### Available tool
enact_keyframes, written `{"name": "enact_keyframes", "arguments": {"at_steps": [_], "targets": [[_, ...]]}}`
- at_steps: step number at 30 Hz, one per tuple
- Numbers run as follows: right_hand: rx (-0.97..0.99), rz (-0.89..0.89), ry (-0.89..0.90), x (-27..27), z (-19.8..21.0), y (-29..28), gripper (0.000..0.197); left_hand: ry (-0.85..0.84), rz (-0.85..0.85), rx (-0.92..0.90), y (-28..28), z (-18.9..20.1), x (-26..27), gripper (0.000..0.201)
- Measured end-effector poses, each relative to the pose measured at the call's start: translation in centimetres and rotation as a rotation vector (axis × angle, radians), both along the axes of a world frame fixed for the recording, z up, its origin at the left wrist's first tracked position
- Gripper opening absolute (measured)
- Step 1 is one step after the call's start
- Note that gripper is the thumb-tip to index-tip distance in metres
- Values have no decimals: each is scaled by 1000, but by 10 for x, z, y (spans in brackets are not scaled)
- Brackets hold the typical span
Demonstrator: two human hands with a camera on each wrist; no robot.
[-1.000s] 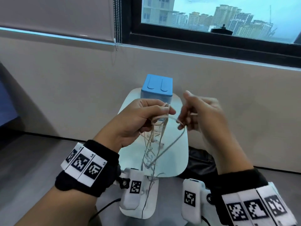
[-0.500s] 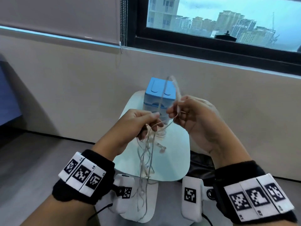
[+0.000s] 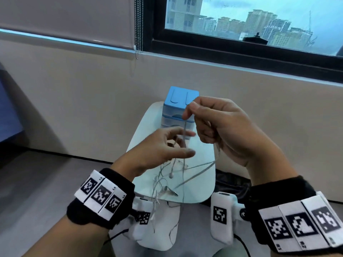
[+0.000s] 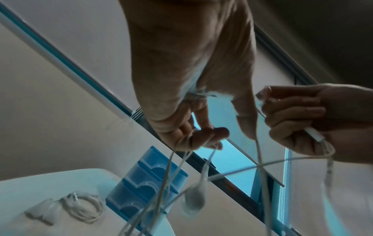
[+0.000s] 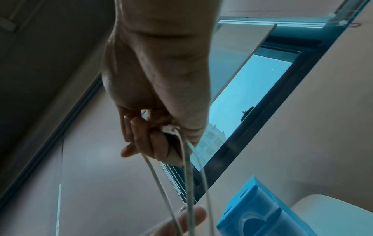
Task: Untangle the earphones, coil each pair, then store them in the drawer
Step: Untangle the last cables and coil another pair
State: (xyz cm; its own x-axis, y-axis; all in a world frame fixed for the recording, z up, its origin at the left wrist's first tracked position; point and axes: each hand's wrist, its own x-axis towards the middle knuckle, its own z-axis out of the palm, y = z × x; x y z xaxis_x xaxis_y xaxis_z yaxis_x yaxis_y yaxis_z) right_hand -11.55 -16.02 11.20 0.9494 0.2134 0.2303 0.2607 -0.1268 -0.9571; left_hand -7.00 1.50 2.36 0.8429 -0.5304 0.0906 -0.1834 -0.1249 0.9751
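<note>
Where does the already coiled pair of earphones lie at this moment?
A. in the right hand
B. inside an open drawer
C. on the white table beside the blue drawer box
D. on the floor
C: the left wrist view shows the coiled pair lying on the white table next to the blue drawer box.

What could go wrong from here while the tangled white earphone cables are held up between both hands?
1. The right hand pinches one strand high while the left hand holds the tangled white earphone cables; pulling apart could tighten the knot.
2. The dangling earbuds hang just over the small white table and may snag on its edge.
3. A swinging cable might catch the coiled white pair beside the blue plastic drawer box.
</note>
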Motion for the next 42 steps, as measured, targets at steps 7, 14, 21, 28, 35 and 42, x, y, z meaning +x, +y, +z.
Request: {"name": "enact_keyframes", "arguments": {"at_steps": [7,14,21,28,35,42], "targets": [[663,-34,-173,-8,17,-30,22,76,-21,129,5,-24,2,24],[-200,-574,-48,9,-22,-61,9,-78,102,132,8,-2,2,43],[-387,-94,-80,1,-33,-21,57,-236,-10,286,-1,30,-5,38],[-630,-207,-53,6,-33,-14,23,-263,-2,310,14,30,-1,30],[567,-683,-146,5,-4,-35,16,-119,13,274,27,12,5,31],[344,-604,-175,-3,-17,-31,10,-125,51,271,20,12,3,34]]}}
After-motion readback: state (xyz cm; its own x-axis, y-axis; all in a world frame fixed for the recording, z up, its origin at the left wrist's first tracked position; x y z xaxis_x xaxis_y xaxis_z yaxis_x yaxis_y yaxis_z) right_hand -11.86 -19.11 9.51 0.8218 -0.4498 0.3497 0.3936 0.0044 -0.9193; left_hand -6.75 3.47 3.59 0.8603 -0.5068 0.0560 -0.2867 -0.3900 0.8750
